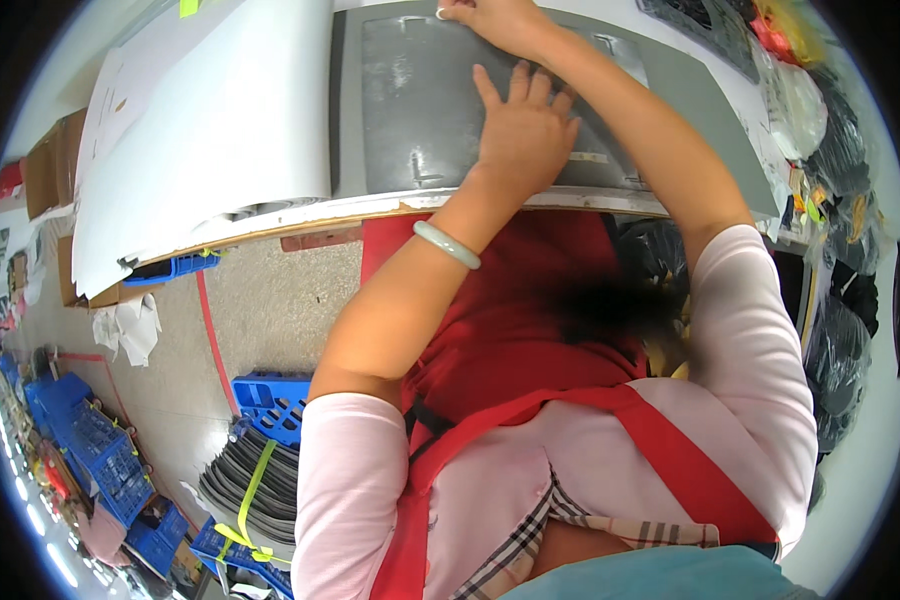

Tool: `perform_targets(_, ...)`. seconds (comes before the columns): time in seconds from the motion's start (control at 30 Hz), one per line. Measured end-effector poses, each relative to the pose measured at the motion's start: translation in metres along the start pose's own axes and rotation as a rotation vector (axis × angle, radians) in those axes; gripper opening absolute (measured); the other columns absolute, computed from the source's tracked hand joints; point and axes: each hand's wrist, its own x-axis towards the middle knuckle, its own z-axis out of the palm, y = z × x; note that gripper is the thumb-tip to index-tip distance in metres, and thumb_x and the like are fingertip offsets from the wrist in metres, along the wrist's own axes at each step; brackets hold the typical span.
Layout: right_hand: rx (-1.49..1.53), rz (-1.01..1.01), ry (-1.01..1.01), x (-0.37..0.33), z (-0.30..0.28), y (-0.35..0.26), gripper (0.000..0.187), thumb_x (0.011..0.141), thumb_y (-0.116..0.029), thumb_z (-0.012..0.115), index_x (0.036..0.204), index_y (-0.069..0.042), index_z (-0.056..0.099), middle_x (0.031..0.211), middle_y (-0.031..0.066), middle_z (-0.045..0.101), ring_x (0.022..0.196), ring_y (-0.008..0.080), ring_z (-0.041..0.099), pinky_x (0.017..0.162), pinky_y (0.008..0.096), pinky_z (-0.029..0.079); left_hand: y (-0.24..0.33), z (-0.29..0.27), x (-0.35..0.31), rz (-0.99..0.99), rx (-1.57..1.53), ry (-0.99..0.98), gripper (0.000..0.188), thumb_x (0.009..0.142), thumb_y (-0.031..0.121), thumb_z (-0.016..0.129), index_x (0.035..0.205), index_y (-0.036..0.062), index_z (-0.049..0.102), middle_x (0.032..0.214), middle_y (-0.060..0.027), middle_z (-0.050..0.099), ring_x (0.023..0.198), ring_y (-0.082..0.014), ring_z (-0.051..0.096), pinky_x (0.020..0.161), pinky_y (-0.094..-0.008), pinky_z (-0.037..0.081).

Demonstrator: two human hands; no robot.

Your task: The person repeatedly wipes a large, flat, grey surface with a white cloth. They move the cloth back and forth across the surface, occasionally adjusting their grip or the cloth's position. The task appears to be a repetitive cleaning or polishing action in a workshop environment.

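My left hand (pixel 526 135) lies palm down with its fingers spread on a dark grey sheet (pixel 420 110). The sheet has pale smudges and small corner marks, and it rests on a larger grey board (pixel 715 110). Farther off, near the top edge of the view, my right hand (pixel 505 22) has its fingers pinched together over the sheet's far side. A tiny white bit (pixel 441 13) shows at its fingertips, too small to name. A pale bangle (pixel 447 245) circles my left wrist.
Large white sheets (pixel 220 110) curl over the table at the left. Plastic-wrapped bundles (pixel 835 140) crowd the right side. On the floor at left are a strapped stack of dark sheets (pixel 255 485), blue crates (pixel 110 465) and a cardboard box (pixel 53 165).
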Motion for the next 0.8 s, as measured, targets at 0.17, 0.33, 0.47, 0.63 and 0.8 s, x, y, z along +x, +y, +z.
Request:
perform_targets(0.17,-0.078,-0.041,-0.15,0.03,0.022,-0.017,0.012,0.088,-0.012,0.068,0.087,0.0,0.071,0.086,0.024,0.07,0.081,0.0412,0.067,0.076,0.0455,0.053,-0.001,0.003,0.0,-0.021,-0.014,-0.027,0.046,0.1,0.037,0.059,0.135,0.0073,0.063,0.145,-0.0162,0.051,0.144,-0.0353,0.039,0.11,-0.0808,0.021)
perform_targets(0.33,-0.301,-0.263,-0.076,0.036,0.041,-0.006,0.013,0.087,-0.011,0.068,0.087,0.002,0.07,0.085,0.0263,0.068,0.083,0.0462,0.065,0.074,0.0482,0.052,0.0,0.002,0.0,-0.002,-0.008,-0.057,0.047,0.102,0.037,0.055,0.138,0.0074,0.062,0.148,-0.0172,0.05,0.145,-0.0359,0.038,0.111,-0.0811,0.018)
perform_targets(0.47,-0.339,-0.19,-0.114,0.04,0.034,0.0,0.013,0.085,-0.01,0.069,0.088,0.003,0.069,0.081,0.0252,0.069,0.078,0.0435,0.066,0.072,0.0466,0.054,-0.002,0.006,0.0,-0.007,-0.037,-0.029,0.047,0.103,0.038,0.053,0.137,0.0075,0.063,0.148,-0.0172,0.05,0.146,-0.0356,0.036,0.111,-0.0811,0.017)
perform_targets(0.63,0.266,0.283,-0.1,0.033,0.029,-0.004,0.009,0.086,-0.006,0.066,0.082,0.002,0.068,0.072,0.0162,0.069,0.062,0.0253,0.068,0.058,0.0383,0.055,0.0,0.004,0.0,-0.022,-0.028,-0.097,0.048,0.103,0.037,0.053,0.139,0.007,0.061,0.148,-0.0179,0.05,0.147,-0.0356,0.035,0.111,-0.081,0.018)
perform_targets(0.8,0.119,0.353,-0.145,0.043,0.044,-0.009,0.012,0.086,-0.008,0.067,0.082,0.003,0.068,0.072,0.0128,0.069,0.058,0.0189,0.066,0.053,0.0329,0.055,-0.001,0.0,0.001,-0.023,-0.001,-0.098,0.05,0.103,0.038,0.052,0.14,0.0057,0.06,0.151,-0.0181,0.048,0.147,-0.0361,0.036,0.111,-0.0806,0.019)
